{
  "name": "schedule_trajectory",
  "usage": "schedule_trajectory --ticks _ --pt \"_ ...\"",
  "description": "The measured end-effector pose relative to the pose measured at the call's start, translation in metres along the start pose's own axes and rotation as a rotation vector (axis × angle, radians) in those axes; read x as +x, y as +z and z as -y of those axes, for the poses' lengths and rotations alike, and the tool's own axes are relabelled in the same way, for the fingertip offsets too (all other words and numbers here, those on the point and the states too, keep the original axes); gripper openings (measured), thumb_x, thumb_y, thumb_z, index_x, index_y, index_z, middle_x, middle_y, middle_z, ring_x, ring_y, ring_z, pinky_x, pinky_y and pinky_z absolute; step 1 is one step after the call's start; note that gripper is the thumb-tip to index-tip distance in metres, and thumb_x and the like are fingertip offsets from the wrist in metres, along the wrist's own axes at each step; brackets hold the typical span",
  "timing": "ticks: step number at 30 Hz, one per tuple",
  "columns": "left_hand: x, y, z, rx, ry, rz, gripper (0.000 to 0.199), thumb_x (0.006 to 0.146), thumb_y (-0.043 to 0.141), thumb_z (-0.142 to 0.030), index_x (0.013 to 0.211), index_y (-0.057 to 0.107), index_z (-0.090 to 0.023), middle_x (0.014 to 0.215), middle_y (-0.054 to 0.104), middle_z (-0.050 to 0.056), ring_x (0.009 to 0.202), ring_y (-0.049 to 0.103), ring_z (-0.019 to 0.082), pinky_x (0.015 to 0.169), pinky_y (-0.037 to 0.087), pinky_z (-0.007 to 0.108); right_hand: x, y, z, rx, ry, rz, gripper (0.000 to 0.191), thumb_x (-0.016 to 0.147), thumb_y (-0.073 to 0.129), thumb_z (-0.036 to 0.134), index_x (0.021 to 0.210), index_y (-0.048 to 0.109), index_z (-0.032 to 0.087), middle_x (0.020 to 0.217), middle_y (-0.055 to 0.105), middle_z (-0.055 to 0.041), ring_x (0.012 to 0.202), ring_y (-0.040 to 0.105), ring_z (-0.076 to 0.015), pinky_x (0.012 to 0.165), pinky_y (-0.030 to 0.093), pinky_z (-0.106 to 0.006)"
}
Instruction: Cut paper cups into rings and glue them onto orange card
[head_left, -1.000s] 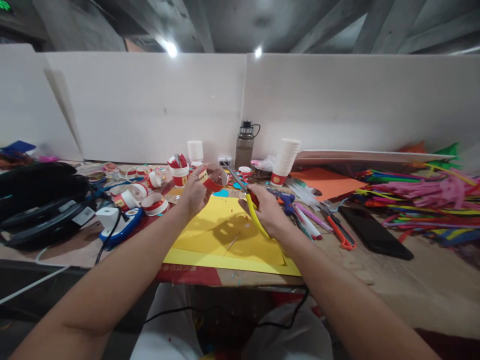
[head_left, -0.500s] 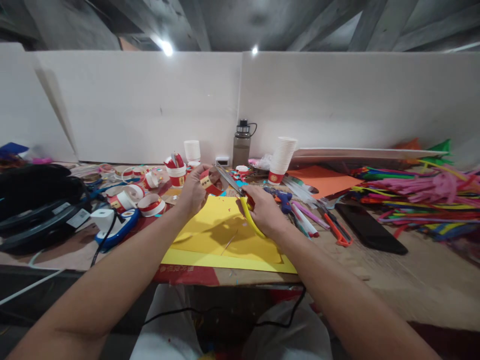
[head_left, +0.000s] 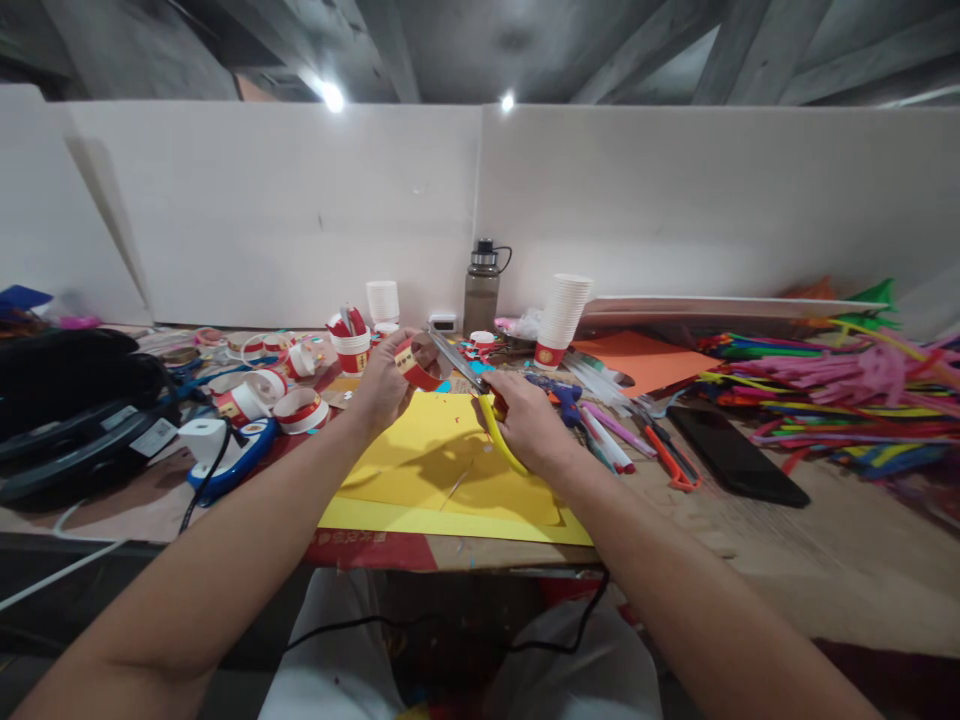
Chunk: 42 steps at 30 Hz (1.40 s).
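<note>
My left hand (head_left: 385, 385) is closed on a red paper cup ring (head_left: 421, 364) with a gold printed patch, held up above the sheets. My right hand (head_left: 525, 418) is wrapped round the yellow handles of a pair of scissors (head_left: 460, 364). The blades point up and left, close beside the ring's right side; I cannot tell whether they touch it. Beneath both hands lie yellow paper sheets (head_left: 405, 470) with small scraps and a thin strip on them.
More cut cup rings (head_left: 301, 410) lie to the left near a blue-and-white power strip (head_left: 232, 455). Behind stand a bottle (head_left: 481, 290) and stacked paper cups (head_left: 562, 318). At right are a glue gun (head_left: 568, 402), markers (head_left: 609, 445), a phone (head_left: 739, 455) and colourful pipe cleaners (head_left: 847, 385).
Almost nothing differs. The whole view has shifted very slightly, and both hands keep their hold on the ring and the scissors.
</note>
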<state>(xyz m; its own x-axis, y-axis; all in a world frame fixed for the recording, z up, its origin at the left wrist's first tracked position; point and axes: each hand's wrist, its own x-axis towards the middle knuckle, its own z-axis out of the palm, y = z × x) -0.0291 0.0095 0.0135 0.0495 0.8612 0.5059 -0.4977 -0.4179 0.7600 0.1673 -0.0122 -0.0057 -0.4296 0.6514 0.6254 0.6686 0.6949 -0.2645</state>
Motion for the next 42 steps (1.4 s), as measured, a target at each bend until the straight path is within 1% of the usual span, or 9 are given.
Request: schedule_trajectory --ticks 5,12,16,21,28,32,37,40,42 --pt "-0.002 0.005 -0.005 0.044 0.01 0.016 0.028 0.064 0.081 -0.024 0.071 0.056 -0.015 0.058 0.051 -0.006 0.051 0.049 0.005 0.048 0.037 0.016 0.0 0.0 0.0 -0.005 -0.003 0.002 0.025 0.087 0.052 0.033 0.104 0.061 0.016 0.09 0.062 -0.0098 0.081 0.055 -0.0214 0.072 0.042 -0.03" --pt "0.0 0.004 -0.008 0.083 0.018 -0.031 0.026 0.067 0.078 -0.03 0.069 0.056 -0.015 0.06 0.055 -0.003 0.052 0.05 0.006 0.046 0.037 0.017 0.0 0.002 -0.002 -0.001 -0.017 -0.002 0.026 0.088 0.052 0.033 0.106 0.061 0.017 0.092 0.064 -0.0102 0.087 0.057 -0.0225 0.075 0.043 -0.03" --pt "0.0 0.004 -0.008 0.076 0.028 -0.042 0.027 0.066 0.079 -0.031 0.069 0.057 -0.014 0.06 0.055 -0.004 0.052 0.05 0.005 0.047 0.037 0.017 0.0 0.001 -0.001 -0.02 -0.014 0.021 0.028 0.087 0.053 0.031 0.11 0.06 0.017 0.092 0.062 -0.0094 0.083 0.056 -0.0215 0.074 0.042 -0.03" --pt "-0.002 0.006 -0.005 0.068 -0.009 0.003 0.029 0.063 0.081 -0.03 0.07 0.058 -0.014 0.06 0.056 -0.003 0.052 0.05 0.006 0.047 0.038 0.017 -0.001 -0.002 0.002 -0.068 0.015 0.023 0.037 0.084 0.057 0.032 0.118 0.058 0.017 0.095 0.058 -0.0095 0.082 0.054 -0.0213 0.073 0.042 -0.03" --pt "-0.004 0.003 -0.005 0.085 -0.025 0.022 0.024 0.066 0.08 -0.028 0.073 0.063 -0.013 0.065 0.061 -0.001 0.051 0.052 0.006 0.045 0.038 0.017 -0.001 -0.003 0.004 -0.075 0.015 0.024 0.03 0.086 0.054 0.031 0.112 0.06 0.017 0.091 0.058 -0.0089 0.076 0.052 -0.02 0.069 0.042 -0.029" --pt "-0.002 -0.001 -0.006 0.082 -0.045 0.066 0.025 0.064 0.081 -0.029 0.071 0.062 -0.013 0.064 0.06 0.0 0.05 0.053 0.007 0.045 0.039 0.019 -0.002 -0.002 0.0 -0.049 -0.007 0.015 0.029 0.085 0.055 0.03 0.11 0.061 0.018 0.094 0.061 -0.0102 0.083 0.056 -0.022 0.074 0.043 -0.031" --pt "0.0 -0.003 -0.009 0.115 -0.108 0.155 0.028 0.068 0.077 -0.037 0.07 0.061 -0.014 0.059 0.058 0.001 0.042 0.049 0.007 0.036 0.033 0.02 -0.002 0.0 -0.002 -0.019 -0.017 0.005 0.028 0.083 0.056 0.027 0.109 0.061 0.019 0.099 0.063 -0.0112 0.091 0.058 -0.0238 0.079 0.044 -0.032" --pt "-0.001 -0.002 -0.012 0.156 -0.096 0.186 0.032 0.072 0.073 -0.04 0.064 0.058 -0.014 0.058 0.057 0.002 0.043 0.051 0.008 0.037 0.034 0.02 -0.002 0.0 -0.002 -0.022 -0.018 0.008 0.03 0.082 0.055 0.024 0.111 0.06 0.017 0.1 0.064 -0.0122 0.093 0.058 -0.0245 0.08 0.044 -0.032" --pt "-0.001 -0.002 -0.013 0.165 -0.049 0.156 0.032 0.073 0.073 -0.041 0.064 0.058 -0.014 0.057 0.056 0.001 0.045 0.052 0.009 0.037 0.035 0.02 -0.002 0.0 -0.002 -0.028 -0.02 0.011 0.03 0.082 0.054 0.023 0.111 0.06 0.016 0.1 0.064 -0.0129 0.093 0.058 -0.0247 0.08 0.044 -0.033"
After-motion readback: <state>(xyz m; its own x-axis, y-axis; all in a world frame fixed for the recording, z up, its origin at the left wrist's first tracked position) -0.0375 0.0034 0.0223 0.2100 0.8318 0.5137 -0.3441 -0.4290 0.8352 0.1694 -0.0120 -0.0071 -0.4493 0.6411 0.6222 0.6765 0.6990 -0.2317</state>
